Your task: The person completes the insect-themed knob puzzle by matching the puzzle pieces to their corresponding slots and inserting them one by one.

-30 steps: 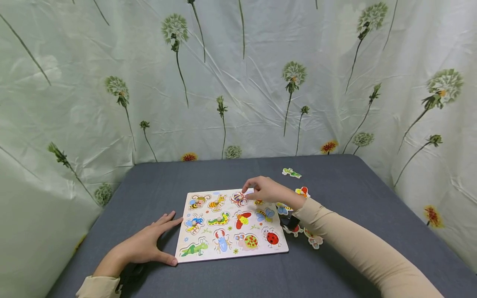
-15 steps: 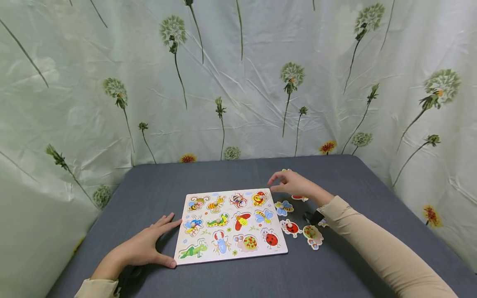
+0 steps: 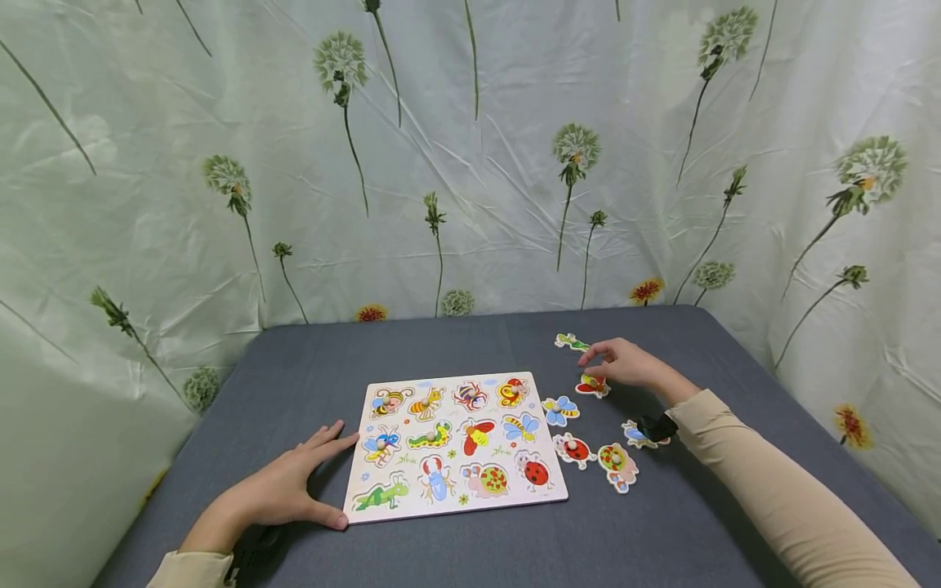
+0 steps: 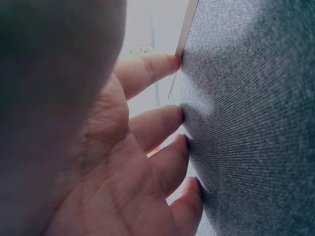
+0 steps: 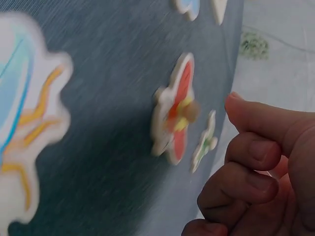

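The wooden insect puzzle board [image 3: 456,416] lies flat on the table, with several knobbed pieces seated in its back and left recesses. My left hand [image 3: 290,478] rests at its left side, fingers stretched out; thumb and a finger touch the edge. In the left wrist view, the left hand's fingertips [image 4: 172,114] rest on the cloth. My right hand [image 3: 628,363] hovers just above the red-and-yellow winged insect piece [image 3: 592,386], fingers loosely bent and holding nothing. The right wrist view shows that hand [image 5: 261,162] apart from the piece's wooden knob [image 5: 191,111].
Right of the board lie a blue-winged bee piece [image 3: 561,411], a ladybird piece [image 3: 573,450], a snail piece [image 3: 617,467] and a blue beetle piece [image 3: 636,435]. Farther back is a green grasshopper piece [image 3: 569,341]. A floral curtain [image 3: 500,204] hangs behind the dark table [image 3: 412,347].
My right hand has left the board's back right part and moved right to the loose pieces. The butterfly-like piece it covered is now visible in the board. The left hand has stayed put.
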`<action>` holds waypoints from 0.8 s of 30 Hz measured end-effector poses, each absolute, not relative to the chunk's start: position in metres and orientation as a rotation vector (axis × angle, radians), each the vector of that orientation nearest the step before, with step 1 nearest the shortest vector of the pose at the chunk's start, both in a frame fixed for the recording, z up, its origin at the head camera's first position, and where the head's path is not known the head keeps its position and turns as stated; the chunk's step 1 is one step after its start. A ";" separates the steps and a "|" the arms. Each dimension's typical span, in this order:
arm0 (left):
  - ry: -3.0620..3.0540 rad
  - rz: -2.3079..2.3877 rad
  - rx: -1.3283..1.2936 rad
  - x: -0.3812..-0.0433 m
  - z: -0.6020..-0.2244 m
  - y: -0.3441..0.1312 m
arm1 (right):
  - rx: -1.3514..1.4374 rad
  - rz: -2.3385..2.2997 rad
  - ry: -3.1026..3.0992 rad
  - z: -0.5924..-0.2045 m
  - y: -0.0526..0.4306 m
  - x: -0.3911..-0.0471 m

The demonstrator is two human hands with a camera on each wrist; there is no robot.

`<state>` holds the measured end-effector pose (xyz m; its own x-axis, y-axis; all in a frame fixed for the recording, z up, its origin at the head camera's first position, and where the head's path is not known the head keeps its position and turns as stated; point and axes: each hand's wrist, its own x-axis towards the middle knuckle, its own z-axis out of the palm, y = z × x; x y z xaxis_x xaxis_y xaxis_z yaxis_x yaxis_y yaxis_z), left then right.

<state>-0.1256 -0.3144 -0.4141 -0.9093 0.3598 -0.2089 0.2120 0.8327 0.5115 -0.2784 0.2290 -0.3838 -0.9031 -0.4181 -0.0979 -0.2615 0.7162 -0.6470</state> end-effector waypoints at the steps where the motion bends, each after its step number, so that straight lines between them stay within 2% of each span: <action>1: 2.717 0.705 0.434 -0.126 -0.414 -0.314 | -0.543 -0.964 2.680 -0.385 0.231 -0.278; 24: 2.710 0.708 0.427 -0.127 -0.414 -0.314 | -0.568 -1.021 2.560 -0.396 0.250 -0.276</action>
<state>-0.1266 -0.3144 -0.4137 -0.9084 0.3573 -0.2170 0.2056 0.8338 0.5123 -0.2758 0.2500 -0.3960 -0.8674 -0.4743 -0.1504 -0.2406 0.6644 -0.7076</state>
